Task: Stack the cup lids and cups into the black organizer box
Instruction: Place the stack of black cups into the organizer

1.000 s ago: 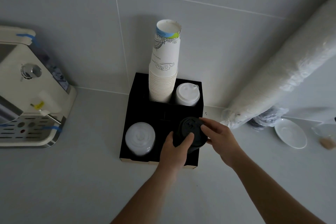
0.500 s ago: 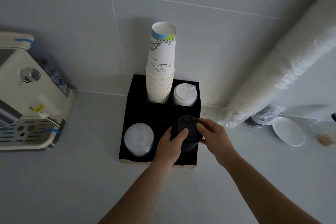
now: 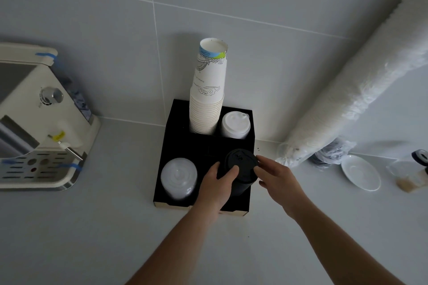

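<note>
The black organizer box (image 3: 178,122) stands against the tiled wall. Its back left compartment holds a tall stack of upside-down paper cups (image 3: 207,97); the back right holds white lids (image 3: 235,124); the front left holds clear lids (image 3: 178,174). A stack of black lids (image 3: 242,165) sits in the front right compartment. My left hand (image 3: 216,185) grips its left side, thumb on the top lid. My right hand (image 3: 276,178) touches its right rim with the fingertips.
A cream coffee machine (image 3: 34,120) stands at the left. A long plastic-wrapped sleeve of white cups (image 3: 361,81) leans against the wall at the right. Beside it lie bagged dark lids (image 3: 333,152), a white saucer (image 3: 360,172) and a small glass (image 3: 404,173).
The black lid stack has sunk a little lower into the front right compartment. Both hands stay on it; the right fingers have slid off the top toward its right rim.
</note>
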{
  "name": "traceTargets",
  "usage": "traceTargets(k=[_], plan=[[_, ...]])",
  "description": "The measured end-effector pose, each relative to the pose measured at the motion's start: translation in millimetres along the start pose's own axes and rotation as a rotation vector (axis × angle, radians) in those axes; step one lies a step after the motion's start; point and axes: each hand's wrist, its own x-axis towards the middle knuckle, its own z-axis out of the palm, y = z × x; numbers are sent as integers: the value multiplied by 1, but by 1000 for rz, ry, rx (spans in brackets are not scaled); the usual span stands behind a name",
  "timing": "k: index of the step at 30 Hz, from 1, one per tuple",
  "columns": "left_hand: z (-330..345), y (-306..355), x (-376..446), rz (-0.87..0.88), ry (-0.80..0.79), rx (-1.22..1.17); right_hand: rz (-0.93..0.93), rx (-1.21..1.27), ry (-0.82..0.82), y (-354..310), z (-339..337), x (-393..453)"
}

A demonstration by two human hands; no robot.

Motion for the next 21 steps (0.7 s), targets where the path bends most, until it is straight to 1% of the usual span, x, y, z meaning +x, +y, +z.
traceTargets(k=[4,7,10,12,13,15,18,21], plan=[[-7,-1,-8,22,-22,9,-14,-88,-5,-7,-2,-13],[-19,-2,-22,22,-47,-65,-46,-216,77,-12,-4,-22],[-40,-13,-34,12,-54,-87,-160,-237,191,-23,-1,-40],[-57,-21,-44,29,-26,-80,-258,-199,211,-29,10,-53],[-64,-24,-47,35,-1,-73,-296,-185,190,-31,16,-58],[-82,-31,-53,51,61,-76,-323,-160,98,-33,33,-65],[-104,-39,-55,39,156,-87,-277,-143,-52,-31,60,-68],[-117,-44,-48,4,226,-102,-226,-191,-135,-22,87,-61]])
